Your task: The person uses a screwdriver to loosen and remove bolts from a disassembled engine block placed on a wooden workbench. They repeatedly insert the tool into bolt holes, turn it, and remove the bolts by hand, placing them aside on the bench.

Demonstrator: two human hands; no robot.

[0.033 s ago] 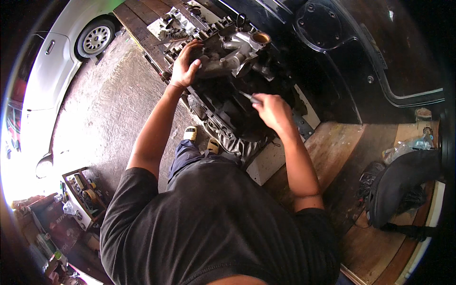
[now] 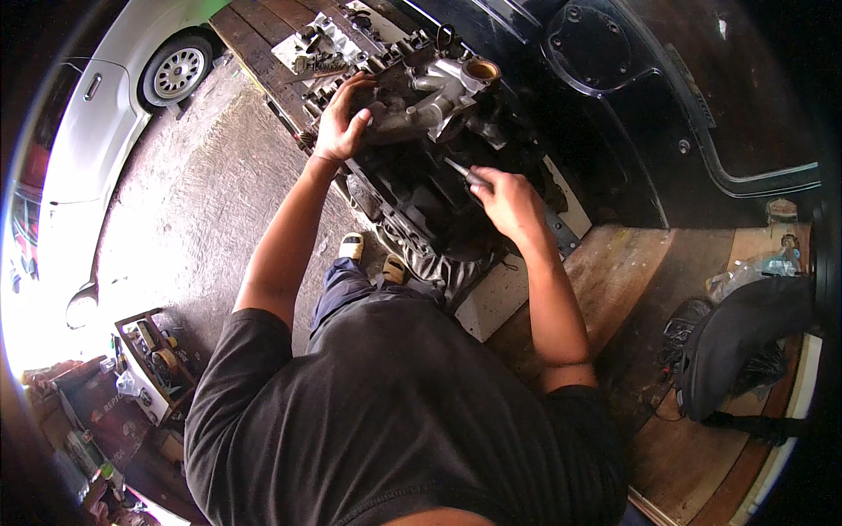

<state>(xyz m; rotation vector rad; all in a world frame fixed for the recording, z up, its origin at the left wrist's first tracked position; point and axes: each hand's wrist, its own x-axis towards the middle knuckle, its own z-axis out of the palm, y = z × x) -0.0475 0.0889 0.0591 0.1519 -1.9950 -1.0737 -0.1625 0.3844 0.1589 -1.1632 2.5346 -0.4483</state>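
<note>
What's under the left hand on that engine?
The left hand rests on the dark engine block, beside a grey metal housing. The surface beneath the palm is covered.

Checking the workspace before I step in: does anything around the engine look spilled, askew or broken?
Nothing stands out. The left hand rests on the dark grey metal engine block, and the right hand holds a slim metal tool against it; no spills show.

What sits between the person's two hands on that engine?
In the head view, dark engine block and a grey metal housing lie between the left hand and the right hand, which holds a slim tool.
</note>
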